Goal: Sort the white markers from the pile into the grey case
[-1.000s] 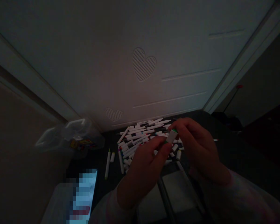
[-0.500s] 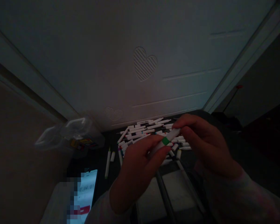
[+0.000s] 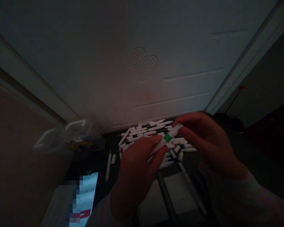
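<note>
In dim light both my hands hold one white marker with a green band (image 3: pixel 167 137) above a dark floor. My left hand (image 3: pixel 137 170) grips its lower barrel with curled fingers. My right hand (image 3: pixel 203 142) pinches its upper end, where the cap sits. Behind and under the hands lies a pile of white markers and loose caps (image 3: pixel 144 132), spread in front of a white door.
A white door with heart shapes (image 3: pixel 145 66) fills the background. A clear plastic container (image 3: pixel 68 138) lies on its side at the left. A lit phone screen (image 3: pixel 85 201) glows at lower left. One marker and a cap (image 3: pixel 109 160) lie apart from the pile.
A second ago my fingers pinched a white cap at the marker's end. The marker now shows as one long piece with the green band, and both hands have risen slightly.
</note>
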The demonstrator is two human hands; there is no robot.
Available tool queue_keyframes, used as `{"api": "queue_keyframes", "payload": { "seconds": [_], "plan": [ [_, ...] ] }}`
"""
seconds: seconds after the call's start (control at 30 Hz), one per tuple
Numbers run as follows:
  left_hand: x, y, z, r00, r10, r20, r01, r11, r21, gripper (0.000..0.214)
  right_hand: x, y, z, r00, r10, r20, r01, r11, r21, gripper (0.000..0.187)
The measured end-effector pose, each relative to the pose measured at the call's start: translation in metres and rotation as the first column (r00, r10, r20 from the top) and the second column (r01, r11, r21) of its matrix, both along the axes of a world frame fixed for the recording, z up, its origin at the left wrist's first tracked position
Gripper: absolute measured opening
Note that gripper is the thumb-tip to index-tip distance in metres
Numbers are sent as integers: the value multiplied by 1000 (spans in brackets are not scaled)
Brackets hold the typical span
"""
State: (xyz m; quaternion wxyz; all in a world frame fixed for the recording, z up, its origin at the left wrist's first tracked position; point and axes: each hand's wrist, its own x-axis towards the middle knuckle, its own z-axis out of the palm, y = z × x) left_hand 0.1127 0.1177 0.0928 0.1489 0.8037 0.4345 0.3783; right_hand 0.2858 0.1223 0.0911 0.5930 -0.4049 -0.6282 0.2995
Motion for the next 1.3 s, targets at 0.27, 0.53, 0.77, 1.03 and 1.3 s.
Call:
{"api": "queue_keyframes", "payload": {
  "seconds": [0.27,0.53,0.77,1.03,1.3],
  "plan": [
    [-6,0,8,995,85,46,-82,995,-63,21,8,1,4,985,-63,-162,67,998,21,15],
    [-7,-4,12,993,83,88,-69,986,-155,24,9,1,6,972,-85,-218,92,995,26,16],
    [-6,-5,13,998,43,49,-35,986,-163,22,7,-1,8,971,-71,-229,75,997,12,15],
    [-10,-6,18,991,-3,135,45,950,-310,24,7,1,6,962,39,-269,-34,999,21,18],
    [-26,-24,16,953,87,290,63,881,-469,33,-8,-6,2,962,216,-168,-221,975,-12,18]
  ]
}}
